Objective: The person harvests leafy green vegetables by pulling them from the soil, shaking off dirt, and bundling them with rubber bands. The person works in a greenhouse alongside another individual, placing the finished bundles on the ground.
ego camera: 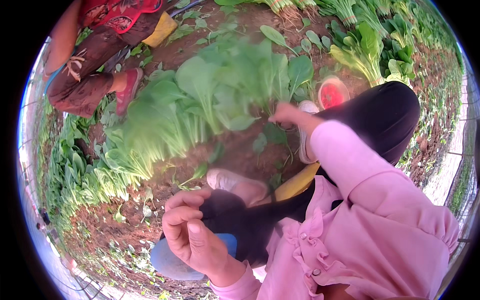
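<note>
My left hand (202,236) is raised over my left knee, fingers curled and thumb apart, with nothing visible between them. My right hand (287,114) reaches to the stem bases of broad-leaved greens (243,75) growing from the soil. It is blurred, and whether its fingers grip a stem cannot be told. Cut or loose leaves lie on the bare soil (240,150) between my white shoes (230,182). Just beyond the right shoe stands a small round container (333,93) with red contents.
Tied bundles of greens (362,56) lie at the upper right, more bundles (279,5) at the top. Another person's leg (90,75) and red shoe (129,92) are at upper left. A yellow piece (298,183) is under my legs, a blue one (176,260) by my left knee.
</note>
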Motion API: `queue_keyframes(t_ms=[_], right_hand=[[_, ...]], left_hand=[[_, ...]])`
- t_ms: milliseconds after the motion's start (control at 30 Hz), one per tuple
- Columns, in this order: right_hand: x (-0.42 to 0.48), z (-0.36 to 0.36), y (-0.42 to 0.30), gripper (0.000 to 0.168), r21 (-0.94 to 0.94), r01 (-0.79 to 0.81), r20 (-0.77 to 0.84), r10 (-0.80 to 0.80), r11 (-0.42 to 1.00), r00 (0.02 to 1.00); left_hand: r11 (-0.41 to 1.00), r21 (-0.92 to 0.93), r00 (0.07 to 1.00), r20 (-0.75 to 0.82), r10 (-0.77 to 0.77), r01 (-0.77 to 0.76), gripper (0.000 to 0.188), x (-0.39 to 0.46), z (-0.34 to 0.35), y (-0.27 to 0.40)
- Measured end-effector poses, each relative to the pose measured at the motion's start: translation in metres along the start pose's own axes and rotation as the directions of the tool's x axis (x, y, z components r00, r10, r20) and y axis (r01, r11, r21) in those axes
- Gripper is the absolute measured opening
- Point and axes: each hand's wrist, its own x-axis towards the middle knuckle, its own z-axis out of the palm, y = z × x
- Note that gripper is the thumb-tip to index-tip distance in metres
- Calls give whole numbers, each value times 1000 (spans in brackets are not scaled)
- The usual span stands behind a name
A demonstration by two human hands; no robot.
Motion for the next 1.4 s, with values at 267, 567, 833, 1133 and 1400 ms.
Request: queue_keyframes(t_ms=[267, 567, 833, 1133, 1400], right_hand=[[-31, 22, -52, 30, -83, -198, -191, 179, 977, 965], [-37, -118, -82, 23, 771, 337, -512, 210, 541, 833], [47, 38, 30, 24, 523, -234, -634, 557, 820, 537], [38, 41, 28, 27, 964, 10, -148, 503, 267, 851], [-7, -3, -10, 25, 977, 164, -211, 508, 136, 835]], left_hand=[[984, -36, 984, -21, -177, 176, 20, 8, 10, -10], [989, -21, 988, -42, -148, 147, 17, 16, 11, -12], [961, 16, 945, -187, -267, 275, 11, 14, 10, -15], [967, -17, 960, -110, -256, 256, 17, 20, 16, -20], [961, 24, 949, -164, -269, 277, 17, 22, 21, -22]])
